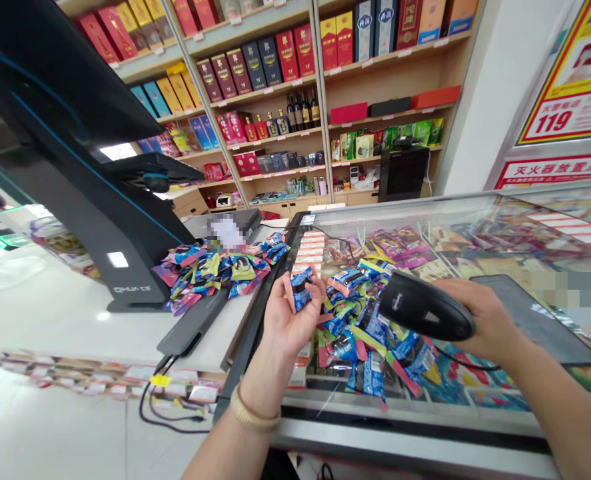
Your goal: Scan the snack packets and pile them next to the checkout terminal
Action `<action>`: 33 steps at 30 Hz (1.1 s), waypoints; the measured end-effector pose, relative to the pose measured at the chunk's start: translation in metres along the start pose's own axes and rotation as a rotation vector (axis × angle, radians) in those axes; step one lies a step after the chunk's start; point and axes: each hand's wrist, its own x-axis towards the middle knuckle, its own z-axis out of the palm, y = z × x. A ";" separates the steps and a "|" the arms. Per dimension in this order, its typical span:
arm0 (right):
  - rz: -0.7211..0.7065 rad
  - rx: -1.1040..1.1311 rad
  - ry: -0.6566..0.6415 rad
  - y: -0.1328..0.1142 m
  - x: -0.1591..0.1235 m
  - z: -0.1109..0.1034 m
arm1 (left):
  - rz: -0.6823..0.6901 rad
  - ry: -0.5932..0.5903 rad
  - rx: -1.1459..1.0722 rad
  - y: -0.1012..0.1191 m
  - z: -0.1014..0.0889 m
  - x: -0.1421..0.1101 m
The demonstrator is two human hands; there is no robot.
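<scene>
My left hand (288, 320) is raised palm-up over the glass counter (425, 220), fingers pinched on a small blue candy packet (301, 288). My right hand (480, 319) grips a black handheld barcode scanner (422, 307), whose head points left toward that packet. Between and under both hands lies a loose pile of blue, green and pink candy packets (360, 333) on the glass. A second heap of the same packets (215, 273) lies to the left on the white counter (40, 307).
A black register terminal (90, 200) on a stand fills the left side, with a flat black keyboard (190, 327) and cables below it. A dark pad (530, 320) lies on the glass at right. Shelves of boxed goods and bottles (285, 67) line the back wall.
</scene>
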 end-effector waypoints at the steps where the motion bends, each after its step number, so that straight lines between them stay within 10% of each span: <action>1: -0.012 0.012 0.000 -0.002 0.002 0.000 | -0.007 -0.036 -0.002 -0.006 0.002 0.001; 11: -0.053 0.044 -0.022 -0.009 0.007 -0.002 | -0.065 -0.285 -0.010 -0.034 0.000 0.001; 33: 0.000 0.021 -0.032 -0.010 0.012 -0.004 | 0.225 -0.422 0.399 -0.046 -0.010 0.003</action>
